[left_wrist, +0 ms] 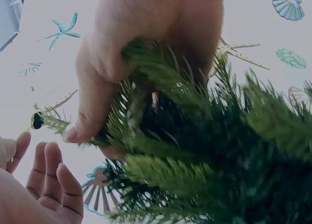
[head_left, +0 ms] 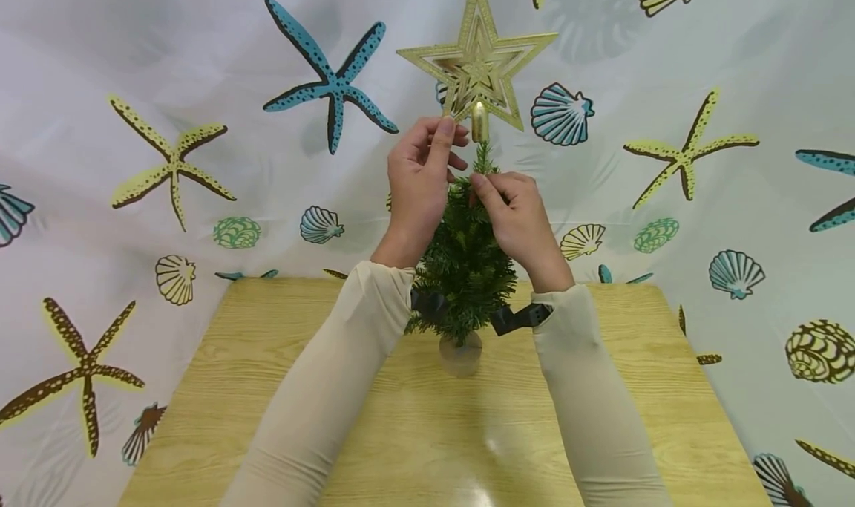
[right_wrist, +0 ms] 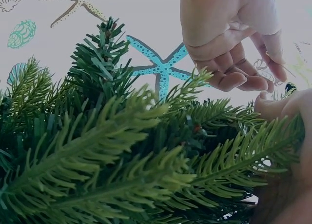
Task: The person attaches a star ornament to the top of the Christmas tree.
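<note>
A gold star topper (head_left: 478, 61) stands above a small artificial Christmas tree (head_left: 467, 269). My left hand (head_left: 421, 173) pinches the star's lower left point between thumb and fingertips. The socket (head_left: 479, 122) under the star lines up with the tree's top sprig (head_left: 483, 156), right at its tip. In the left wrist view, the socket's dark opening (left_wrist: 37, 120) faces that sprig. My right hand (head_left: 524, 214) pinches the sprig just below, thumb in front. Green branches (right_wrist: 97, 175) fill much of the right wrist view and partly cover the right hand (right_wrist: 287, 136).
The tree's round base (head_left: 461, 355) rests on a wood-grain table (head_left: 467, 433). Behind it hangs a white cloth (head_left: 414, 17) printed with starfish and shells. Black camera mounts (head_left: 524, 318) on both wrists sit close to the branches.
</note>
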Action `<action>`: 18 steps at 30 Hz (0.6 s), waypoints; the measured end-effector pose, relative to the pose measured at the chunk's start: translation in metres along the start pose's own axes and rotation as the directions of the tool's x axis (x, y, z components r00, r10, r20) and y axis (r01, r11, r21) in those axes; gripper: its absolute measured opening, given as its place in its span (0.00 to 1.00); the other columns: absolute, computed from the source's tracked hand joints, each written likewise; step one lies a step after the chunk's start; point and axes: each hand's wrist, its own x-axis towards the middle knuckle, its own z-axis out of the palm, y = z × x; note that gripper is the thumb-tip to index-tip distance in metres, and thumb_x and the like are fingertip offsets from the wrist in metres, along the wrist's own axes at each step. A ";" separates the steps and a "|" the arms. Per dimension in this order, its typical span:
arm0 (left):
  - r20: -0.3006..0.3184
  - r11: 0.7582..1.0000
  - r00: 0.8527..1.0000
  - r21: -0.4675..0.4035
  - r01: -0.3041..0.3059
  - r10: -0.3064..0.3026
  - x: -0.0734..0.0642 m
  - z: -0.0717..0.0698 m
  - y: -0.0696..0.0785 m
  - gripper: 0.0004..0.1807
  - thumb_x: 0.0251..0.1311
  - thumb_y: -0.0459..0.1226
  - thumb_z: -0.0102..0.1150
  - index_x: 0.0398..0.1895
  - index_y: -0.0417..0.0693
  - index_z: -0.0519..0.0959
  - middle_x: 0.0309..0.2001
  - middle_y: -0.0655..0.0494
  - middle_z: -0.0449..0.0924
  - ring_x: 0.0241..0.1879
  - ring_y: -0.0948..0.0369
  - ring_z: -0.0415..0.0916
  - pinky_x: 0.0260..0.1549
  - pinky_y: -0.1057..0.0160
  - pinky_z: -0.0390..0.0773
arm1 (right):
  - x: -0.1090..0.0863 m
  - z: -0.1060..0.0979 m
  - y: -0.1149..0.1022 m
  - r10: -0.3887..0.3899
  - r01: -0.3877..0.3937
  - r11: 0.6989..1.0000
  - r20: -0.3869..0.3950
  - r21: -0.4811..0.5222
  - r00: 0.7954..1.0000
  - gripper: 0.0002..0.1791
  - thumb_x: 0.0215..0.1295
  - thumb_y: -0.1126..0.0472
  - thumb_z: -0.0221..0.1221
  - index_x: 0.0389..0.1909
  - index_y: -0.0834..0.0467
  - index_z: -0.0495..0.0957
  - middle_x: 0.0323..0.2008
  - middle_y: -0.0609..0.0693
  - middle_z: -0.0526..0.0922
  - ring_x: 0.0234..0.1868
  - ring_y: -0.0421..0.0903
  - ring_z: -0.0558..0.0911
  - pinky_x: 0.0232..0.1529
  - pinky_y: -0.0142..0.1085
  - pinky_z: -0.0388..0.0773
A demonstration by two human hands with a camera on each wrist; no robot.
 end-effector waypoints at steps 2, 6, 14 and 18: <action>0.002 1.000 1.000 0.006 0.006 -0.006 0.000 0.001 0.002 0.15 0.81 0.38 0.50 0.45 0.36 0.82 0.41 0.43 0.83 0.30 0.55 0.79 0.32 0.60 0.77 | 0.000 0.000 0.000 0.006 -0.006 1.000 0.000 0.003 1.000 0.23 0.83 0.62 0.50 0.25 0.67 0.80 0.16 0.50 0.61 0.21 0.50 0.61 0.32 0.40 0.60; 0.011 0.999 1.000 0.035 0.017 -0.018 0.000 0.002 0.004 0.15 0.80 0.39 0.51 0.43 0.37 0.82 0.41 0.43 0.83 0.31 0.54 0.79 0.34 0.61 0.78 | 0.000 0.000 -0.001 0.017 -0.017 1.000 -0.004 0.016 1.000 0.22 0.83 0.63 0.50 0.26 0.67 0.80 0.16 0.50 0.61 0.20 0.49 0.60 0.31 0.40 0.60; 0.027 0.996 0.999 0.084 0.025 -0.028 0.001 -0.002 0.003 0.15 0.81 0.39 0.49 0.38 0.40 0.80 0.40 0.49 0.82 0.32 0.55 0.80 0.38 0.49 0.78 | 0.000 0.001 -0.001 -0.001 0.001 1.000 0.000 0.025 1.000 0.22 0.83 0.63 0.50 0.26 0.67 0.80 0.15 0.50 0.60 0.18 0.49 0.59 0.30 0.39 0.59; 0.054 0.993 0.997 0.110 0.041 -0.047 0.000 -0.004 0.002 0.15 0.81 0.40 0.50 0.38 0.38 0.80 0.40 0.49 0.81 0.33 0.55 0.80 0.35 0.55 0.77 | 0.000 0.001 -0.001 -0.002 0.002 1.000 0.001 0.020 1.000 0.22 0.83 0.63 0.50 0.26 0.67 0.80 0.15 0.50 0.60 0.18 0.48 0.58 0.29 0.39 0.59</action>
